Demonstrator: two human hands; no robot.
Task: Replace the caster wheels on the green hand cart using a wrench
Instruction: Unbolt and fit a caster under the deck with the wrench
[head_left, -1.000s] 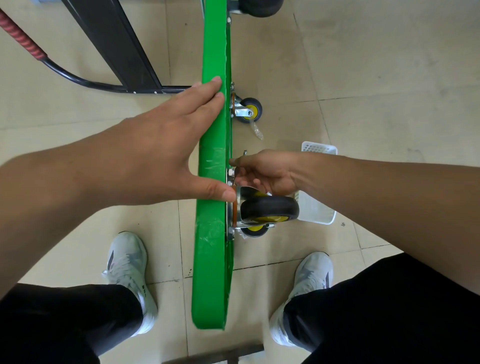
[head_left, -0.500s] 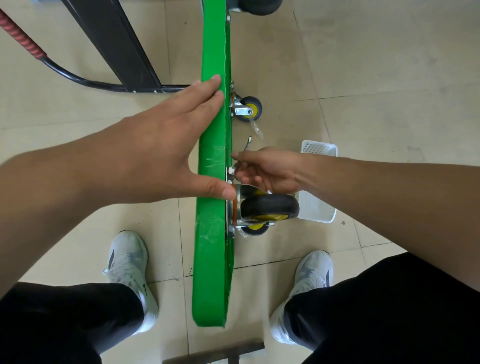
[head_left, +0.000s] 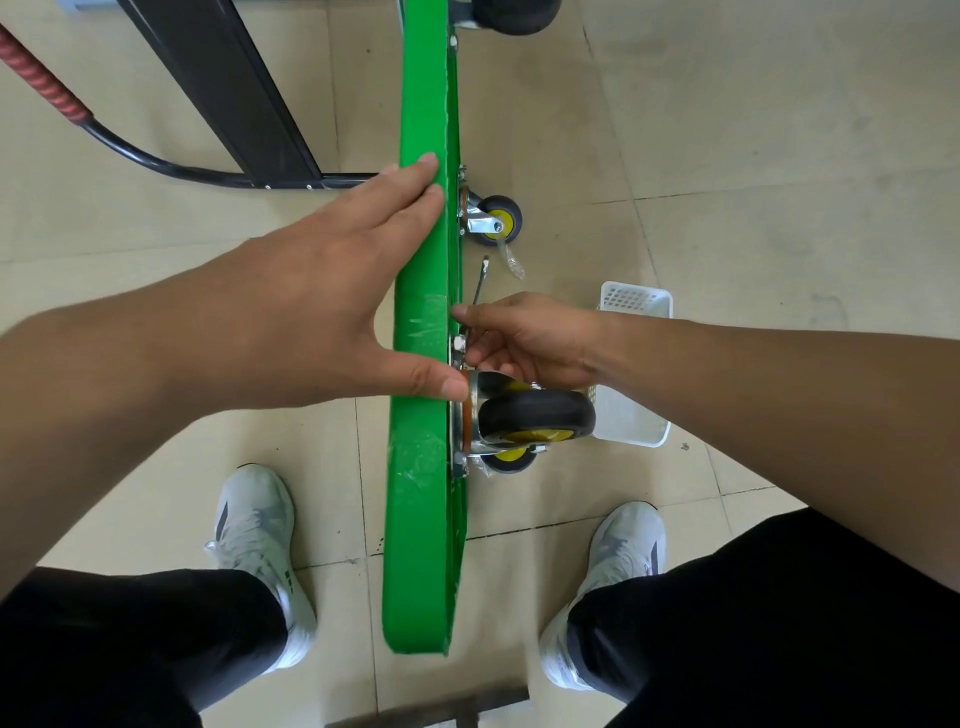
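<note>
The green hand cart deck (head_left: 423, 519) stands on its edge between my feet. A black caster wheel with a yellow hub (head_left: 535, 415) is bolted to its right face, close to me. My left hand (head_left: 322, 306) rests on the deck's top edge, fingers straight, thumb pressed beside the caster plate. My right hand (head_left: 530, 343) grips a thin metal wrench (head_left: 479, 283) at a bolt just above that caster; the handle sticks up past my fingers. A second, smaller caster (head_left: 493, 218) sits farther along the deck, and a third wheel (head_left: 514, 15) shows at the top.
A white plastic basket (head_left: 636, 312) stands on the tiled floor behind my right wrist. The cart's black handle frame (head_left: 228, 104) with a red grip (head_left: 36, 78) lies at the upper left. My two grey shoes flank the deck. A scrap of clear plastic (head_left: 511, 265) lies by the small caster.
My right hand has swung the wrench handle upward, so more of it shows above my fingers. My left hand and the deck have stayed in place.
</note>
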